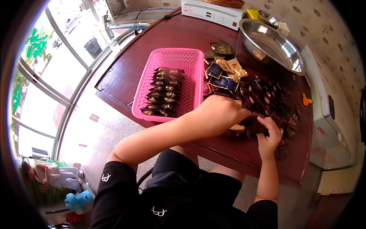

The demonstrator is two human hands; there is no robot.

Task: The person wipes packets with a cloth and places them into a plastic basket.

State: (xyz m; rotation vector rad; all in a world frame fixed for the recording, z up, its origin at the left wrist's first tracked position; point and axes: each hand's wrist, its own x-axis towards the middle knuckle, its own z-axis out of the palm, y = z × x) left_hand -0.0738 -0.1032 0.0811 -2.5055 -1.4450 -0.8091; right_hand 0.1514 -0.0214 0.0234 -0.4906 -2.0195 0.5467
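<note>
Just a dark brownish packet (253, 126)

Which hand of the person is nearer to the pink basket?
Left. The left hand is a little to the right of the pink basket; the right hand is farther right, beyond the left one.

A: What's worn?
B: A black top (198, 213), bottom of the frame; its short sleeve (114, 196), lower left, bears a white line emblem (106, 177);
A: Anything else?
B: A similar white mark (158, 211), bottom centre; black shorts (223, 186) just above.
</note>
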